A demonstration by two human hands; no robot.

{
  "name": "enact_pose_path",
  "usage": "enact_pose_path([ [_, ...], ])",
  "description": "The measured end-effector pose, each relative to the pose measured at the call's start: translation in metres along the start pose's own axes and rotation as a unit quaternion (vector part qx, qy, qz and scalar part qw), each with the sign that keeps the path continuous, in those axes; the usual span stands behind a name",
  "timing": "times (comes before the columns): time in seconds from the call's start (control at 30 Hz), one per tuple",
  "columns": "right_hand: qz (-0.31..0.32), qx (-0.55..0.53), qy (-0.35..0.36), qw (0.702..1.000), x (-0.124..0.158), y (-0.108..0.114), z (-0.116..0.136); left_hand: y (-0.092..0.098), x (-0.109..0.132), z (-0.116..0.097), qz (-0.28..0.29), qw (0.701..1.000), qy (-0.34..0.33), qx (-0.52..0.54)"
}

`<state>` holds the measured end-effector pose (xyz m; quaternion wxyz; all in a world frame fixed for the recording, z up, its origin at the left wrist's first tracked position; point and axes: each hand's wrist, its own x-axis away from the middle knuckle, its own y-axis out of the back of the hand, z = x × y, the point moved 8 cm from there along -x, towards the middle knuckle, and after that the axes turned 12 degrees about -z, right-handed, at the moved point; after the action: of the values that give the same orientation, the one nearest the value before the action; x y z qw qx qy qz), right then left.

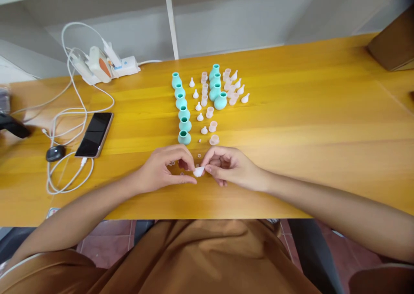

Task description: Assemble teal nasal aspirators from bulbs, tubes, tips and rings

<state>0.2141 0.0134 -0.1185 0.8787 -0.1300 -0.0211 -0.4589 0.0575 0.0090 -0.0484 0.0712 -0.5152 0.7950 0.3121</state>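
My left hand (164, 169) and my right hand (231, 166) meet near the front edge of the yellow wooden table (291, 125). Both pinch one small white cone-shaped tip (198, 172) between their fingertips. Just beyond the hands runs a row of several teal bulbs (183, 110), with a row of white tips (198, 107) and a row of pale pink caps (208, 112) beside it. Farther back sits a second cluster of teal bulbs (216, 86) with more tips and caps (234, 88). A few tiny clear rings (199, 155) lie by my fingers.
A black phone (95, 134) on a white cable lies to the left, beside a dark mouse (55, 153). A power strip with chargers (103, 65) sits at the back left. A brown box (393, 45) stands at the back right corner.
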Motion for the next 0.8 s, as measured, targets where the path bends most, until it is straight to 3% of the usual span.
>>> enact_pose_path([
  [0.23, 0.016, 0.060, 0.039, 0.997, 0.004, -0.005, 0.004, -0.003, 0.005, -0.012, -0.007, 0.994, -0.080, -0.069],
  [0.33, -0.019, 0.112, 0.103, 0.988, 0.006, 0.005, 0.020, -0.002, 0.005, -0.016, -0.015, 0.992, -0.087, -0.093],
  [0.4, -0.082, 0.155, 0.191, 0.966, 0.008, 0.023, 0.040, 0.001, 0.004, -0.019, -0.017, 0.988, -0.097, -0.120],
  [0.47, -0.155, 0.207, 0.277, 0.925, 0.010, 0.044, 0.059, 0.007, 0.003, -0.021, -0.018, 0.980, -0.121, -0.158],
  [0.57, -0.224, 0.301, 0.347, 0.860, 0.010, 0.066, 0.073, 0.021, 0.000, -0.023, -0.028, 0.965, -0.161, -0.203],
  [0.67, -0.222, 0.383, 0.374, 0.815, 0.004, 0.070, 0.071, 0.036, -0.005, -0.016, -0.023, 0.963, -0.132, -0.236],
  [0.8, -0.171, 0.464, 0.353, 0.795, -0.005, 0.059, 0.058, 0.050, -0.008, 0.002, 0.043, 0.949, -0.025, -0.312],
])
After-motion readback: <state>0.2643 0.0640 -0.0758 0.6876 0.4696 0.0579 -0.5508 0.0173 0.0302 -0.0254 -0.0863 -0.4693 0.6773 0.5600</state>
